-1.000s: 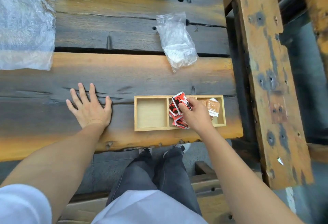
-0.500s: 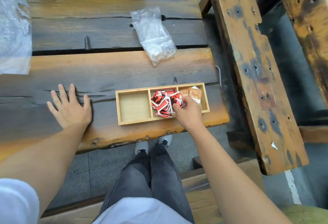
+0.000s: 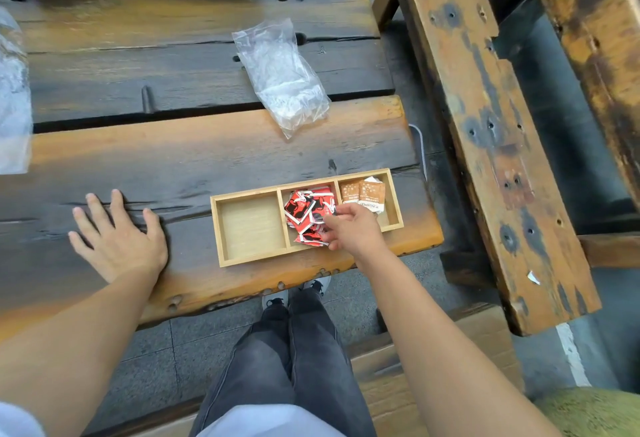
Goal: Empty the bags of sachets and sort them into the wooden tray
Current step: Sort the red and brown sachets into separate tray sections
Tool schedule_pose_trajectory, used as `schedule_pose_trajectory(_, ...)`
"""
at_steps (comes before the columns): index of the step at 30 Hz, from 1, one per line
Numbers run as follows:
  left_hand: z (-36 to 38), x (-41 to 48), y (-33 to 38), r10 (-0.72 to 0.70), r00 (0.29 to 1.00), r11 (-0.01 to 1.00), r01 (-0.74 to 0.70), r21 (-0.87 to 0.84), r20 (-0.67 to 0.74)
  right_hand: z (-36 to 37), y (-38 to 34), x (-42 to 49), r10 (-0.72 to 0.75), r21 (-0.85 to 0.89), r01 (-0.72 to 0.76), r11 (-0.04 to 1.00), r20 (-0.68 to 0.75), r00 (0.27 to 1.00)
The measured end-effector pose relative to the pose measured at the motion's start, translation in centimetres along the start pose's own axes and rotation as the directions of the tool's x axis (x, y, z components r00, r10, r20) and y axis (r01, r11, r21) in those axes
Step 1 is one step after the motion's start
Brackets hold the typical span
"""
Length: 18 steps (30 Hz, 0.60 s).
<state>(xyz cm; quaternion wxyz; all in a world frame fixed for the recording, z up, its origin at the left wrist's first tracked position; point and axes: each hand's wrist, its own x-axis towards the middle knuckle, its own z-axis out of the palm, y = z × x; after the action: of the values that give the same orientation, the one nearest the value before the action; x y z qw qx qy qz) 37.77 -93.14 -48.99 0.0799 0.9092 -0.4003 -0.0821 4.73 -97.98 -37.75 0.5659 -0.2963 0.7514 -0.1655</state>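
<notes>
The wooden tray [image 3: 249, 225] is set near the front edge of the plank table [image 3: 173, 166]. Its left compartment is bare, a loose heap of red sachets [image 3: 304, 211] is held in the middle one, and a few brown sachets [image 3: 363, 192] are leant in the right one. The right hand [image 3: 353, 229] is placed over the near right of the red heap, with its fingers [image 3: 329, 236] loosely curved and touching the packets. Whether one is pinched against the thumb cannot be told. The left hand [image 3: 121, 242] is laid flat on the table well to the left of the tray, with its fingers spread and nothing held. The sachets are judged to be light, thin and slightly glossy, so they are easily scattered or slid off one another. They are best taken by an edge or corner between thumb and fingertip, or gathered several at a time. A crumpled clear plastic bag [image 3: 282, 73] is left beyond the tray, soft and shapeless. It is best lifted by a bottom corner so that anything inside is tipped out. A second clear bag [image 3: 12, 90] is seen at the far left edge.
</notes>
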Motion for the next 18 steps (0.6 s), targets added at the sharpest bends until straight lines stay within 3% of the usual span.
schedule_pose_trajectory(7,0.2,0.0,-0.1,0.001,1.0,1.0,-0.001,-0.007,-0.028,-0.8,-0.1,0.4,-0.045,-0.185,0.026,0.982,-0.098,0.994)
schedule_pose_trajectory(13,0.2,0.0,-0.1,0.001,1.0,1.0,-0.001,-0.009,-0.01,-2.0,-0.7,0.6,-0.059,-0.227,0.035,0.973,-0.097,0.994)
schedule_pose_trajectory(18,-0.2,0.2,0.0,0.003,0.996,1.0,-0.006,0.025,0.093,-3.2,-1.4,0.1,-0.061,-0.252,0.037,0.967,-0.089,0.994)
